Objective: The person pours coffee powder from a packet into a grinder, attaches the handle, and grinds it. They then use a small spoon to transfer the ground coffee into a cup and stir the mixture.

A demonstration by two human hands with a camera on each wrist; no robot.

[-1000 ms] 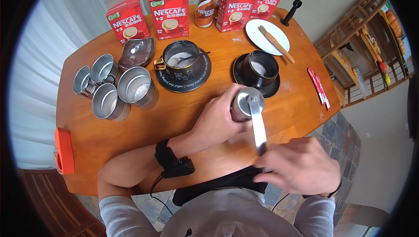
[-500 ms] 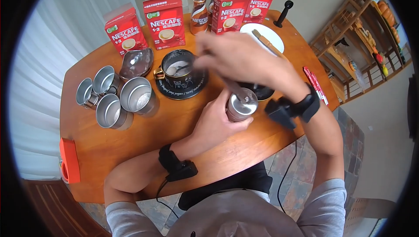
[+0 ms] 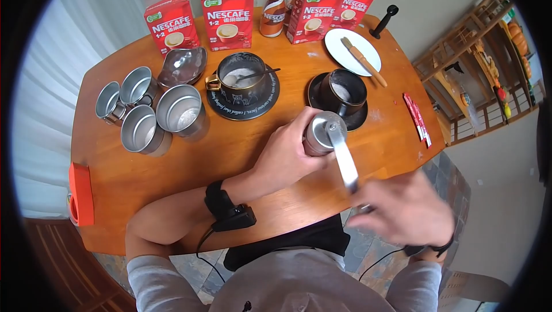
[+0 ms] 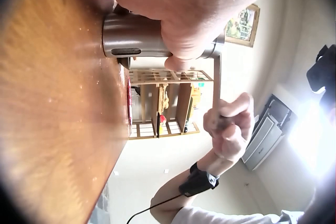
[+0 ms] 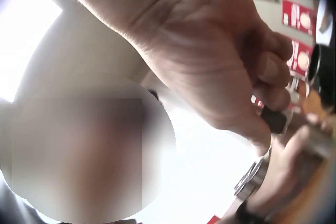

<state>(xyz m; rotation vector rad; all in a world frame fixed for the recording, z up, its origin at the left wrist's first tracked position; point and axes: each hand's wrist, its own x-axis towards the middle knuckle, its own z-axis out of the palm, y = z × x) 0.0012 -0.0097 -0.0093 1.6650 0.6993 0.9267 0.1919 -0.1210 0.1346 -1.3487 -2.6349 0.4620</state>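
A metal hand coffee grinder [image 3: 318,138] stands near the table's front edge, and my left hand [image 3: 286,152] grips its body. In the left wrist view the grinder's slotted base [image 4: 126,50] rests on the wood. From the lid a flat crank [image 3: 344,165] points toward my body and to the right. My right hand [image 3: 405,208], blurred, holds the crank's end beyond the table edge. Curled fingers sit around the dark knob [image 5: 274,121] in the right wrist view. Just behind the grinder is a black cup [image 3: 345,95] on a black saucer, with pale powder inside.
A gold-handled black cup [image 3: 238,79] with a spoon sits on a saucer left of centre. Several metal cups [image 3: 181,114] stand on the left. Red Nescafe boxes [image 3: 227,16] and bottles [image 3: 275,10] line the back. A white plate [image 3: 339,45] holds a brush; red sachets [image 3: 417,119] lie right.
My right hand has swung the crank over to the far left side and round again to the near right. The left hand keeps holding the grinder in place.
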